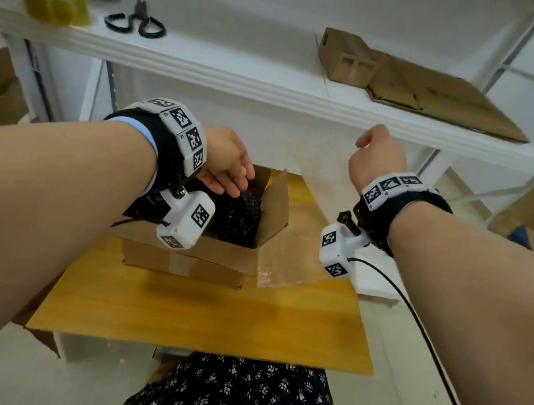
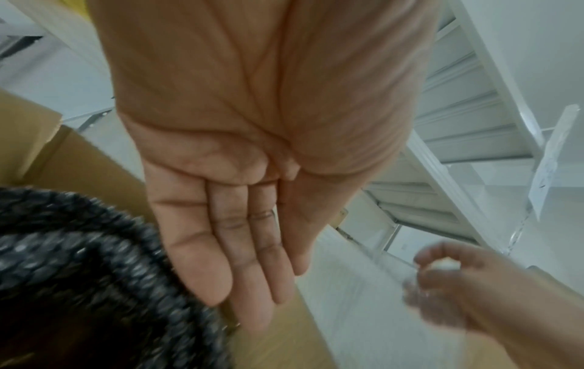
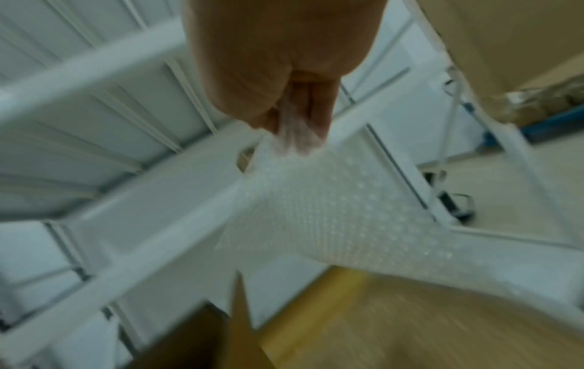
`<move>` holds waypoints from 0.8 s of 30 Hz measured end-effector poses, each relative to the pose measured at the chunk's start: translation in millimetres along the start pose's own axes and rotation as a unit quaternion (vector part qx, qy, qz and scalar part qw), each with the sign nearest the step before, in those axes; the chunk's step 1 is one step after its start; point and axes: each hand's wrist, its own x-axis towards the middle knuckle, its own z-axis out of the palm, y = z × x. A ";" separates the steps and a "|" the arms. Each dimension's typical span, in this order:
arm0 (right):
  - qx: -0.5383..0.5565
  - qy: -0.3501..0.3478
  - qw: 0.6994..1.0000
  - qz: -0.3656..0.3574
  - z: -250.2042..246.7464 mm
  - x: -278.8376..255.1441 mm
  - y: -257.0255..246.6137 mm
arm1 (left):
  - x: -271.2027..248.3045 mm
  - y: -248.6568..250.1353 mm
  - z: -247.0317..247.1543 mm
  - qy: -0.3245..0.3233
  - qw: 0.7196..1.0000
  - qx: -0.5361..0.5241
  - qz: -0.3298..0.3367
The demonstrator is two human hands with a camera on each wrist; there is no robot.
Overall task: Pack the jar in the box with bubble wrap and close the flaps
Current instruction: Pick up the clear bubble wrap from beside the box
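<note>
At the left of the head view, the left hand (image 1: 226,161) is laid with straight, flat fingers on the jar (image 1: 239,215), a dark bundle already rolled in bubble wrap and standing inside the open cardboard box (image 1: 187,260) at the centre of the frame; nothing is gripped, and the bundle is only steadied or pressed down. The wrapped surface is seen as a black, knobbly, faintly glossy skin of small cells, rounded like a cylinder. The box is plain brown corrugated board, matte, with its flaps still raised, and it is set on a smooth yellow wooden board (image 1: 207,314). To the right, a loose bubble wrap sheet (image 1: 291,240) is lifted by the right hand (image 1: 378,156), whose fingers and thumb are pinched on its upper edge; the sheet is thin, translucent and dotted with regular bubbles, and it is draped limply toward the board. The padding step is judged to be in hand: the sheet would next need to be carried leftward over the box opening and tucked beside or over the jar, before the flaps can be folded shut.
</note>
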 end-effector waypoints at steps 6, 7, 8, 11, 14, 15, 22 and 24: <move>0.130 0.114 0.979 -0.110 -59.9 24.2 -76.3 | -19.1 42.3 -14.7 0.057 0.991 -0.068 0.096; 0.158 0.107 0.973 -0.129 -66.3 25.0 -89.5 | -23.9 49.6 -18.2 0.053 0.989 -0.090 0.102; 0.186 0.083 0.968 -0.148 -71.0 23.3 -102.4 | -28.5 56.2 -22.1 0.046 0.987 -0.111 0.103; 0.249 -0.042 0.947 -0.197 -78.1 7.7 -139.0 | -43.5 70.7 -37.2 0.021 0.980 -0.166 0.109; 0.342 -0.142 0.911 -0.182 -75.2 -12.3 -164.2 | -57.8 67.4 -50.9 -0.068 0.957 -0.229 0.162; 0.388 -0.186 0.889 -0.159 -74.3 -16.7 -168.4 | -62.4 63.3 -53.7 -0.094 0.943 -0.261 0.184; 0.315 -0.255 0.906 -0.124 -74.9 -12.8 -138.3 | -75.8 37.0 -74.4 0.091 0.925 -0.327 0.172; 0.170 -0.322 0.920 -0.144 -67.3 -16.0 -126.2 | -77.0 33.7 -81.6 0.109 0.919 -0.334 0.181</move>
